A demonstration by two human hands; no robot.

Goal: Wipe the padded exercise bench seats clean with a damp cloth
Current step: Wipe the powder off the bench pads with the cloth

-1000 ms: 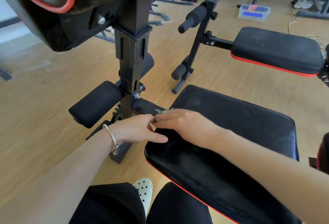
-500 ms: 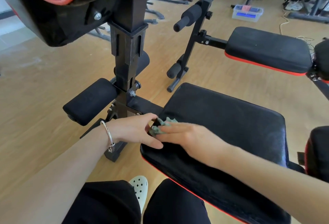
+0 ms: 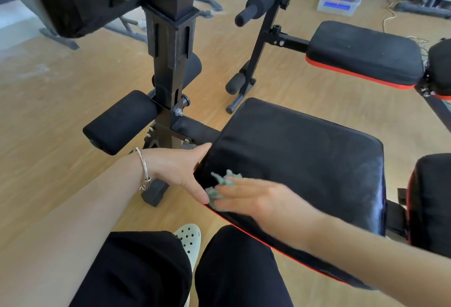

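The right hand [image 3: 256, 199] lay flat, pressing the green cloth [image 3: 220, 184] onto the seat pad's [image 3: 305, 160] corner at seven o'clock. The left hand [image 3: 180, 170], fingers spread, braced that pad's edge at nine o'clock.

Bright, even daylight across the wooden floor [image 3: 61, 101], soft shadows only. Pale sheen on the black seat pad [image 3: 305, 155], strongest along its right edge. Motion blur on the right hand [image 3: 258, 199] and cloth [image 3: 220, 184]. Wide-angle bending of straight lines toward the edges; far equipment soft, slightly washed out.
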